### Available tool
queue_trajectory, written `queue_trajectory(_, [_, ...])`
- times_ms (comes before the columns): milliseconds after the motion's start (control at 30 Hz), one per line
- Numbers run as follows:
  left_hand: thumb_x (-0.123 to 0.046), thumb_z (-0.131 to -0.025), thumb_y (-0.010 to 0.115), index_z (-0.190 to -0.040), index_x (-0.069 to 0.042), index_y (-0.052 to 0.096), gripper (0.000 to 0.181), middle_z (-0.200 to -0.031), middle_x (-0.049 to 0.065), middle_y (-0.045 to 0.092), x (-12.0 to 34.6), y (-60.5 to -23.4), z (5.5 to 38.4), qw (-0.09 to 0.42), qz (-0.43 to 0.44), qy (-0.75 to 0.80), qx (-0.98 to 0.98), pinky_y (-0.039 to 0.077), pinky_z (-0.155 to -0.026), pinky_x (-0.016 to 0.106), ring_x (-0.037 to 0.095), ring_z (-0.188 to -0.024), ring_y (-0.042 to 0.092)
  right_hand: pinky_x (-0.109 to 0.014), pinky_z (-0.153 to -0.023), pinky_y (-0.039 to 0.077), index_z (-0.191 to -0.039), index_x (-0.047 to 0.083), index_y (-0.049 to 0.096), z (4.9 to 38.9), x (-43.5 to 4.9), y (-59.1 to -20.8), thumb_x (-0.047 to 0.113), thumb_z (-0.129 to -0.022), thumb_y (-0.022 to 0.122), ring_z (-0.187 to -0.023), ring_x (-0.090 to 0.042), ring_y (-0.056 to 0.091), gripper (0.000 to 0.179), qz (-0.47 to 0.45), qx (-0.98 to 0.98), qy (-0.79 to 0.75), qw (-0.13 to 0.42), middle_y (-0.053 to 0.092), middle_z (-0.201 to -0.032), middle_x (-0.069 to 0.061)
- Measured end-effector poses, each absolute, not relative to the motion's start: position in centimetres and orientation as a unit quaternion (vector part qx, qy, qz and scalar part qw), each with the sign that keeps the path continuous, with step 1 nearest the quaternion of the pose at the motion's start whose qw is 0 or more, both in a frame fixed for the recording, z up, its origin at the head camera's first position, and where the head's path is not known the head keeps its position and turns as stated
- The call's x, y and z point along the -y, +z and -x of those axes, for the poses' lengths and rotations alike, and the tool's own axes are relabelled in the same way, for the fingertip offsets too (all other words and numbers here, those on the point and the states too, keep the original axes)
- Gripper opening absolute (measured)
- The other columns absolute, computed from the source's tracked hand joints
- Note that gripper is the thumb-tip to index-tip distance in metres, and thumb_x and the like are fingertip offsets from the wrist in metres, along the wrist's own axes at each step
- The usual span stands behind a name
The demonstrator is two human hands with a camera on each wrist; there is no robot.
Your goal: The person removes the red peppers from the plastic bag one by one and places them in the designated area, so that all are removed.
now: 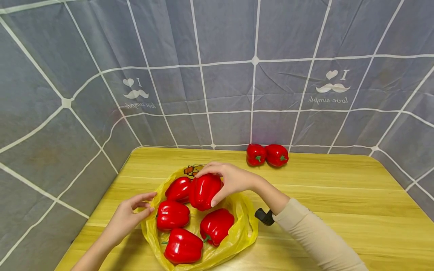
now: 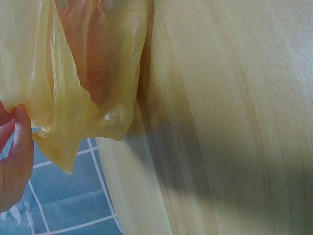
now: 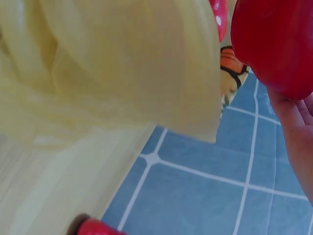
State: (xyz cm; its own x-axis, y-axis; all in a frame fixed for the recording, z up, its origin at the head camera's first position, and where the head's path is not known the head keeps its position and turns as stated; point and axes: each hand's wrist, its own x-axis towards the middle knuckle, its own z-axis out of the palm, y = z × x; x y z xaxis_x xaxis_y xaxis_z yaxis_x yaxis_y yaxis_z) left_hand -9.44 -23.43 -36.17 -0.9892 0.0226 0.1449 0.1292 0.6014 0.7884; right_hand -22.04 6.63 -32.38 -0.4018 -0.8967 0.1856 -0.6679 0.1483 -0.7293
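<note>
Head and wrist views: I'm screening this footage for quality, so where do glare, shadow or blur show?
Head view: small white glints on the glossy peppers; left wrist view: a broad dark shadow across the table, with pale glare near the picture's right edge; right wrist view: the yellow bag looks soft and hazy, possibly out of focus.

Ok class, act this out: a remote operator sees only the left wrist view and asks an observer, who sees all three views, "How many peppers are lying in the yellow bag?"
Observer: Four red peppers lie in the yellow bag.
Operator: What is the right-hand grip doing?
Observer: It is holding another red pepper.
Operator: Any peppers outside the bag?
Observer: Yes, two more peppers sit side by side near the far edge of the table.
</note>
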Motion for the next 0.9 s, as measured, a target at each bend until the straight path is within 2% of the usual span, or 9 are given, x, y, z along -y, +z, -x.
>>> queue_trajectory(333, [-0.002,-0.083,0.068,-0.119,0.002,0.06,0.038,-0.11,0.018,0.062,23.4,-36.2,9.5,0.053,0.044,-0.458,0.886,0.05,-0.066,0.023,0.005,-0.084,0.058,-0.037,-0.091,0.044,-0.126,0.013,0.056,22.7,-9.0,-32.1,0.027,-0.067,0.085,-0.111,-0.014,0.048,0.067,0.507,-0.758,-0.388,0.131,0.053,-0.123,0.0])
queue_trajectory(667, [-0.001,-0.083,0.068,-0.119,0.002,0.06,0.037,-0.109,0.018,0.062,23.3,-36.0,9.5,0.054,0.044,-0.455,0.888,0.05,-0.066,0.023,0.005,-0.084,0.058,-0.039,-0.09,0.045,-0.125,0.014,0.057,23.2,-11.4,-31.7,0.029,-0.066,0.085,-0.112,-0.017,0.047,0.066,0.476,-0.772,-0.409,0.102,0.055,-0.122,0.001])
queue_trajectory(900, [-0.001,-0.082,0.068,-0.119,0.002,0.061,0.037,-0.109,0.018,0.062,23.3,-36.0,9.3,0.057,0.045,-0.453,0.888,0.05,-0.066,0.023,0.003,-0.083,0.057,-0.035,-0.084,0.048,-0.123,0.017,0.058,22.9,-13.3,-31.5,0.032,-0.066,0.085,-0.109,-0.017,0.048,0.066,0.45,-0.8,-0.39,0.07,0.054,-0.121,0.002])
